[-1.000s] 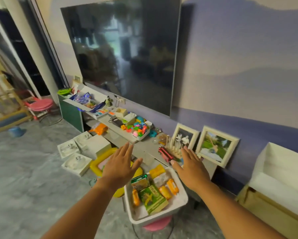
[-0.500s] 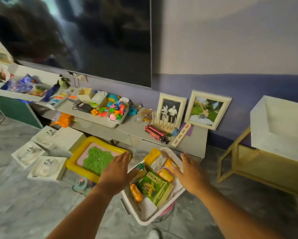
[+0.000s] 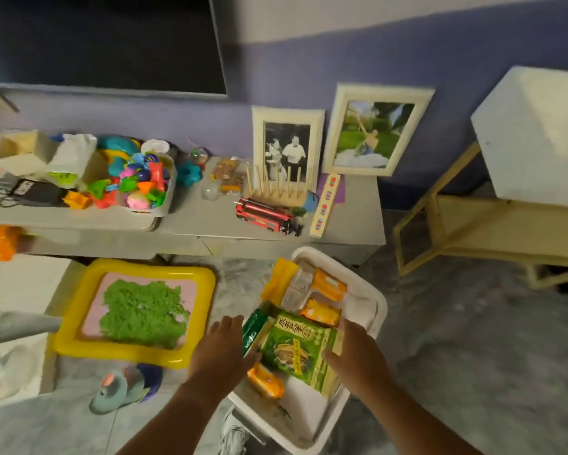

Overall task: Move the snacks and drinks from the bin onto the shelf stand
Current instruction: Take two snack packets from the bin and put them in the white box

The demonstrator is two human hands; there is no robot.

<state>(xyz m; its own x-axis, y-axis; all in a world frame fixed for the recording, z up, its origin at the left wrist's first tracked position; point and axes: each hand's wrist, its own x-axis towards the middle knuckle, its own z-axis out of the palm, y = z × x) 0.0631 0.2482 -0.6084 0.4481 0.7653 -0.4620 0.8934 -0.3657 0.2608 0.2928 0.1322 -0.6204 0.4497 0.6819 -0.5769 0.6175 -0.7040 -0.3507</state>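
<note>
A white bin [image 3: 373,300] sits low in front of me with snacks in it. A large green packet [image 3: 297,349] lies on top, a dark green carton [image 3: 253,326] stands at its left, and several orange packets [image 3: 322,311] lie around them. My left hand [image 3: 221,349] is open at the bin's left side, its fingertips by the carton and the green packet. Open too, my right hand [image 3: 356,354] is spread over the packet's right edge. Neither hand grips anything. The yellow wooden shelf stand [image 3: 466,231] is at the right, with a white box [image 3: 535,139] on top.
A low grey console [image 3: 190,224] against the purple wall carries a tray of colourful toys [image 3: 138,182], a red toy bus [image 3: 264,215] and two framed photos [image 3: 287,146]. On the floor at left lie a yellow tray of green sand [image 3: 134,310] and white foam pieces [image 3: 10,366].
The view has tipped down and swung right toward the bin. Both hands have dropped from above the bin to the two sides of the green packet.
</note>
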